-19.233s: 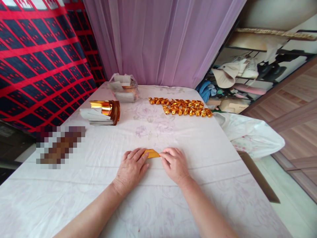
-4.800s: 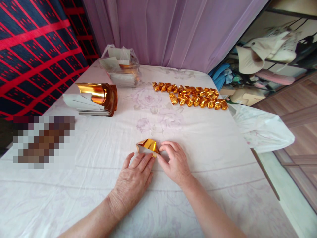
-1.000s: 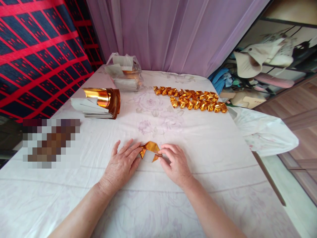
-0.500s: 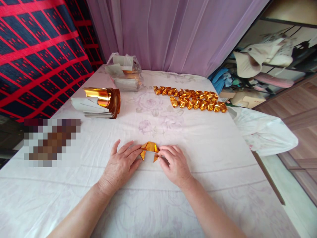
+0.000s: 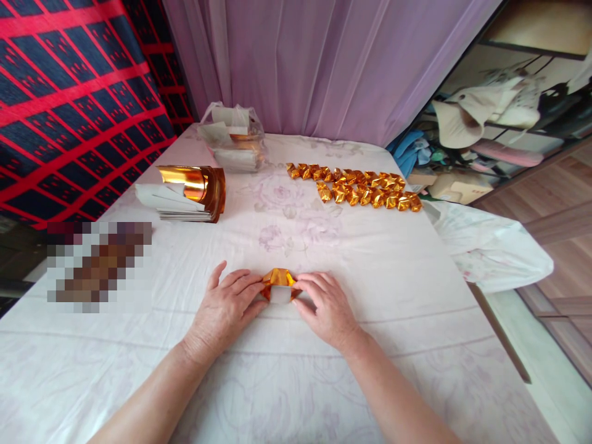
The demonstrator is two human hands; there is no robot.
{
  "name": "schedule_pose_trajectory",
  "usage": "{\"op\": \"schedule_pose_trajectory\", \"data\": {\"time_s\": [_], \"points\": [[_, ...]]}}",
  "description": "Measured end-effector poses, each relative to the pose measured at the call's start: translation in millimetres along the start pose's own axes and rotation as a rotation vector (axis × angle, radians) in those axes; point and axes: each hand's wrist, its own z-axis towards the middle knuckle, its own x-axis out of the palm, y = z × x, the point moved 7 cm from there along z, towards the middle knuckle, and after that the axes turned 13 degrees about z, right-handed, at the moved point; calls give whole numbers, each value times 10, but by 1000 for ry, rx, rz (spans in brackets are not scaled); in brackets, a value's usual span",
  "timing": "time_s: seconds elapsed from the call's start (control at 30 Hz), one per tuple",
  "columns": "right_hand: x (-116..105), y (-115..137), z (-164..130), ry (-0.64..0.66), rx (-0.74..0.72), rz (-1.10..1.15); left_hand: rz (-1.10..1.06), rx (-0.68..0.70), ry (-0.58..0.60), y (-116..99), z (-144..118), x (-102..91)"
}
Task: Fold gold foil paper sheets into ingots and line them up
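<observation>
A partly folded piece of gold foil paper (image 5: 279,276) lies near the front middle of the table, its pale inner side showing in the centre. My left hand (image 5: 230,302) pinches its left end between thumb and fingers. At the right end, my right hand (image 5: 326,305) grips it the same way. Further back on the right, folded gold paper pieces (image 5: 354,194) stand in two rows, pressed close together. A stack of gold foil sheets (image 5: 192,191) with white backs rests at the back left, slightly curled.
Behind the stack sits a clear plastic bag (image 5: 234,139) with more sheets. A blurred-out patch (image 5: 99,265) covers something at the left. A white plastic bag (image 5: 499,246) hangs by the right table edge, near a cluttered shelf (image 5: 490,117). A purple curtain (image 5: 296,68) closes the back.
The foil piece's ends have been bent inward, and its pale inner side now shows between them. Both hands stay nearly in place. The view has shifted slightly.
</observation>
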Motion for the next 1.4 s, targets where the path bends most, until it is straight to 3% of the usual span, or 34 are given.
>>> {"op": "schedule_pose_trajectory", "data": {"time_s": [0.43, 0.87, 1.4], "points": [[12, 91, -29, -27, -137, -126, 18, -14, -20, -20, 31, -22], [4, 95, -25, -33, -92, -98, 16, 69, -51, -125, 60, -68], [32, 55, -34, -26, -59, -114, 31, 16, -9, -118, 34, -19]]}}
